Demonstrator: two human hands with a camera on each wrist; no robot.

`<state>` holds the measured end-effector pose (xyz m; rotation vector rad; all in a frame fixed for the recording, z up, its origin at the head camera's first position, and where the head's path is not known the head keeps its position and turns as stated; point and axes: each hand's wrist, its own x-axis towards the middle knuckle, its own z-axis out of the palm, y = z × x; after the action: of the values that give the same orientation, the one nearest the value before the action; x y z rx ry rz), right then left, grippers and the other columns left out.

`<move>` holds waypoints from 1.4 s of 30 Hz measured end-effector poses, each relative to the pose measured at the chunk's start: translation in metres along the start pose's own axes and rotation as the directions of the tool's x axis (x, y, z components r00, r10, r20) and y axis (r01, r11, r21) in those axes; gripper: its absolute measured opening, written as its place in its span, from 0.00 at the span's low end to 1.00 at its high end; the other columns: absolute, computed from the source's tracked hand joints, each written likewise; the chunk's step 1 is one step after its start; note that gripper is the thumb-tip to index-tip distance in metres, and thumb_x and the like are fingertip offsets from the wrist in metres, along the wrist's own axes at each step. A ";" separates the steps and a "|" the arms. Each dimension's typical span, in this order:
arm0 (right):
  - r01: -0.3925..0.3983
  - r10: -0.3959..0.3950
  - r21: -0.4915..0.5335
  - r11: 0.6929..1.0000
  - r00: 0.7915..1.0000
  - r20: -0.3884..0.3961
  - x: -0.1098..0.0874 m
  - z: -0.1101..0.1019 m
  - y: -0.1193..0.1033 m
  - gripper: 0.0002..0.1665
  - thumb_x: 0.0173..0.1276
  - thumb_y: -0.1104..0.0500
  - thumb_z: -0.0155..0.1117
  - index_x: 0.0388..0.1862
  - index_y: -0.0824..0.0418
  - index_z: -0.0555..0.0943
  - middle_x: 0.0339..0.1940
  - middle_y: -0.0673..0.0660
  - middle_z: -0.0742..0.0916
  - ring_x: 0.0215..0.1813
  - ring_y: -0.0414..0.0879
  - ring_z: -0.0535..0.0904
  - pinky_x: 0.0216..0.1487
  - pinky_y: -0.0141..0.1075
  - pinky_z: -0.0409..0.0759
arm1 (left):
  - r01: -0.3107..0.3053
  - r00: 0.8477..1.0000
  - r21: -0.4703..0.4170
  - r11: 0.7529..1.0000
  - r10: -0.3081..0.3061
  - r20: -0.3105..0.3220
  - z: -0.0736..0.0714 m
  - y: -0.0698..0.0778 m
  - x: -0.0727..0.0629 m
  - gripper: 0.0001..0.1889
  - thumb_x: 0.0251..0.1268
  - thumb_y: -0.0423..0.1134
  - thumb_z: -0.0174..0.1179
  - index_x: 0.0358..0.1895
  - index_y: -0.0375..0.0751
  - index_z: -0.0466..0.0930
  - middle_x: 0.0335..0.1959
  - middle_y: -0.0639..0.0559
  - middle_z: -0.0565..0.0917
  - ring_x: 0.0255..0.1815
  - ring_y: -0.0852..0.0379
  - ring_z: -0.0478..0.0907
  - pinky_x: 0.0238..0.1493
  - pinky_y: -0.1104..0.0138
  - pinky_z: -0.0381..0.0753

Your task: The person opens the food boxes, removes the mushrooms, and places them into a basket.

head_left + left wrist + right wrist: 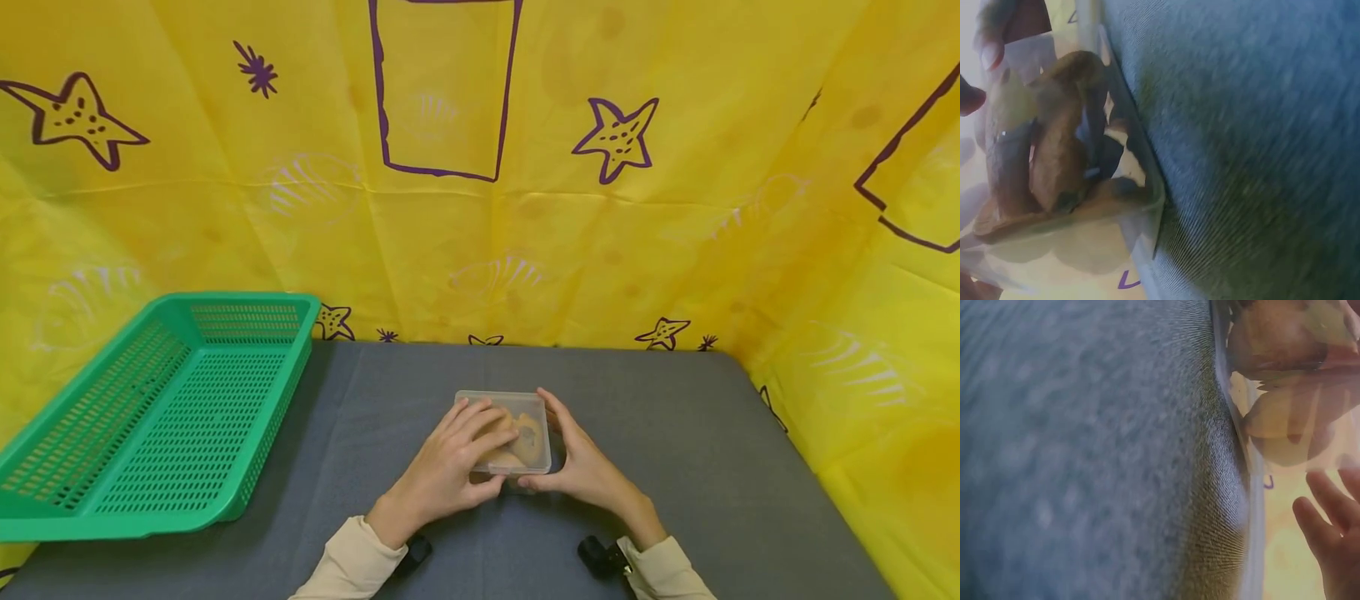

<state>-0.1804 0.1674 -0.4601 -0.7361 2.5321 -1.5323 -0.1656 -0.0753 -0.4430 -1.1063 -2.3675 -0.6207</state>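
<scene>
Head view, box (pixel 510 395): placed under the left fingers and just left of the right ones; it looks nearly square, so no clear long axis is shown.
Head view, left hand (pixel 450 458): the box is held with fingers spread across its top and thumb set at its near edge.
Head view, right hand (pixel 581 462): the box's right side is gripped between a finger at the far corner and the thumb at the near one.
Head view, nearer hand: neither; the box is touched by both.
Head view, basket (pixel 279 400): set well left of the left fingers, on the table (pixel 660 433).
Left wrist view, brown pieces (pixel 1060 156): seen through the box's clear wall, beside the fingers.
Right wrist view, fingers: spread wide close to the box; contact cannot be told here.
</scene>
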 end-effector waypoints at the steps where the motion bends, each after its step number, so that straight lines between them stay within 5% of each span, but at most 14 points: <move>1: 0.000 0.000 0.014 1.000 1.000 0.000 0.001 0.000 0.001 0.71 0.49 0.50 0.84 0.82 0.50 0.45 0.77 0.63 0.65 0.71 0.62 0.69 0.64 0.59 0.71 | 0.001 1.000 -0.001 1.000 -0.001 -0.012 0.001 0.000 0.000 0.26 0.53 0.43 0.72 0.59 0.51 0.82 0.63 0.48 0.79 0.70 0.43 0.71 0.72 0.43 0.65; 9: -0.032 0.032 0.086 0.996 0.999 -0.001 0.002 -0.001 0.004 0.72 0.47 0.54 0.84 0.81 0.43 0.46 0.77 0.64 0.63 0.73 0.66 0.65 0.67 0.63 0.67 | -0.053 0.993 0.045 0.998 0.058 -0.105 0.009 0.000 -0.001 0.27 0.50 0.45 0.74 0.57 0.48 0.84 0.63 0.46 0.81 0.67 0.43 0.75 0.68 0.44 0.71; 15: -0.042 0.043 0.096 0.994 0.999 -0.005 0.003 0.000 0.004 0.72 0.46 0.56 0.85 0.81 0.49 0.46 0.76 0.64 0.65 0.72 0.66 0.65 0.68 0.64 0.66 | -0.112 0.985 0.146 0.983 0.128 -0.112 0.008 -0.002 -0.002 0.28 0.51 0.47 0.73 0.59 0.49 0.84 0.62 0.48 0.82 0.65 0.45 0.77 0.66 0.48 0.75; 27: -0.021 0.018 0.164 0.986 1.000 0.021 0.004 0.001 0.007 0.70 0.46 0.57 0.84 0.79 0.42 0.47 0.76 0.59 0.64 0.75 0.60 0.63 0.67 0.25 0.63 | -0.169 0.975 0.284 0.944 0.203 -0.094 0.009 -0.003 0.001 0.25 0.52 0.51 0.72 0.56 0.53 0.85 0.59 0.51 0.84 0.62 0.47 0.80 0.62 0.54 0.79; 42: -0.010 0.002 0.148 0.989 0.999 0.049 0.005 0.005 0.009 0.70 0.48 0.58 0.83 0.79 0.39 0.45 0.73 0.59 0.68 0.69 0.57 0.67 0.62 0.35 0.72 | -0.110 0.983 0.264 0.958 0.144 -0.112 0.006 0.001 -0.001 0.26 0.47 0.48 0.75 0.54 0.54 0.87 0.57 0.53 0.85 0.60 0.48 0.82 0.60 0.55 0.81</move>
<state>-0.1861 0.1642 -0.4692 -0.7355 2.3525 -1.6579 -0.1657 -0.0721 -0.4482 -1.0582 -2.1715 -0.3182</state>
